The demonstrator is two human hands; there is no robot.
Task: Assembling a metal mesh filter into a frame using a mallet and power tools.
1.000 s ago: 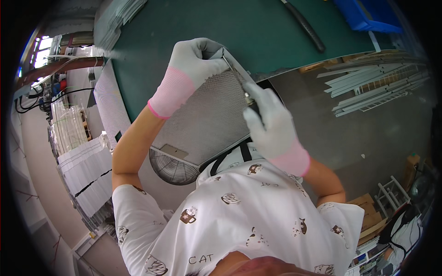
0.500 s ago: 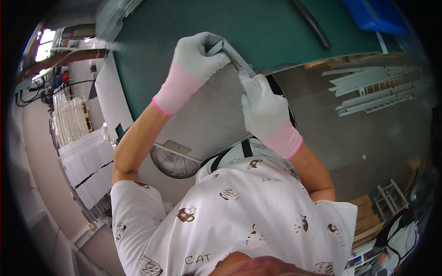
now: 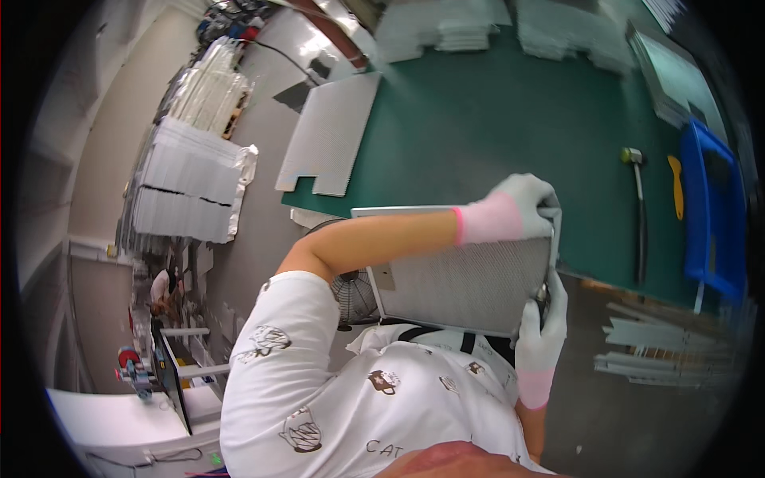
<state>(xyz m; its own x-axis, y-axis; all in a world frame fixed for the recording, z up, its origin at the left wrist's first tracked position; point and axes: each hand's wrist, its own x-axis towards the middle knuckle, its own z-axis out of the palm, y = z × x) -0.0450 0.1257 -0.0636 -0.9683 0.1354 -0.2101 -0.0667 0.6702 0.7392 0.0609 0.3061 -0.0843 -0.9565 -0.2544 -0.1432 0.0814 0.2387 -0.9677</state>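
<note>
A grey fine-mesh panel (image 3: 462, 279) with a pale metal frame (image 3: 414, 211) lies before me, its near edge close to my body. My left hand (image 3: 530, 205), in a white and pink glove, reaches across and is closed around the frame's far right corner. Lower along the right edge is my right hand (image 3: 543, 334), gloved the same way. Its thumb and fingers close on a small dark metallic thing (image 3: 543, 296), mostly hidden, whose kind I cannot tell.
On the green table (image 3: 478, 119) a hammer (image 3: 639, 207), a yellow-handled tool (image 3: 676, 187) and a blue tray (image 3: 705, 215) lie right. Another mesh panel (image 3: 331, 131) overhangs the left edge. Panel stacks (image 3: 442, 32) stand far back. A fan (image 3: 353, 299) is below, left.
My view has swung, showing more of the table. The hands are farther apart: the left stays at the frame's corner, the right has shifted down along the right edge.
</note>
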